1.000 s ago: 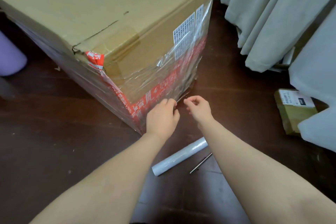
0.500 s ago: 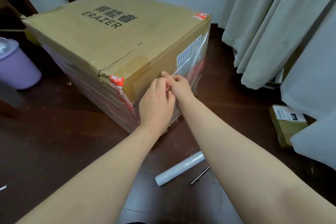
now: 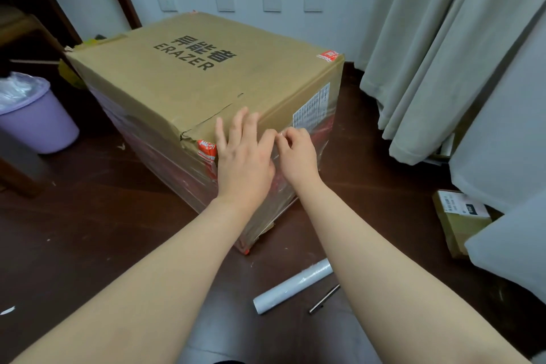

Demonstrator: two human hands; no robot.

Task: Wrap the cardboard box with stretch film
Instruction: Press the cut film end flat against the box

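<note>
Several straight, spread fingers (image 3: 238, 124) of the left hand (image 3: 242, 159) lie flat against the upper edge of the cardboard box (image 3: 183, 89), with the palm pressed to its near side and nothing gripped. Just beside it, the right hand (image 3: 299, 155) has its fingers (image 3: 291, 139) curled, pinching a wrinkled edge of clear stretch film (image 3: 320, 142). That glossy film lies in creased layers round the box's sides, over red tape and a white printed label. The flat top is bare matt brown board with black lettering and a torn seam near the corner. Both bare forearms reach forward from below, nearly parallel. The box stands on a dark wooden floor (image 3: 88, 230). Near it, between the forearms, lies a white cylindrical roll of film (image 3: 292, 287), with a thin metal rod (image 3: 325, 298) just beside it. At the left, a round lilac bin (image 3: 41, 124) is lined with a crinkled clear bag. At the right, a small labelled parcel (image 3: 461, 216) sits under pale heavy curtains (image 3: 443, 53)
</note>
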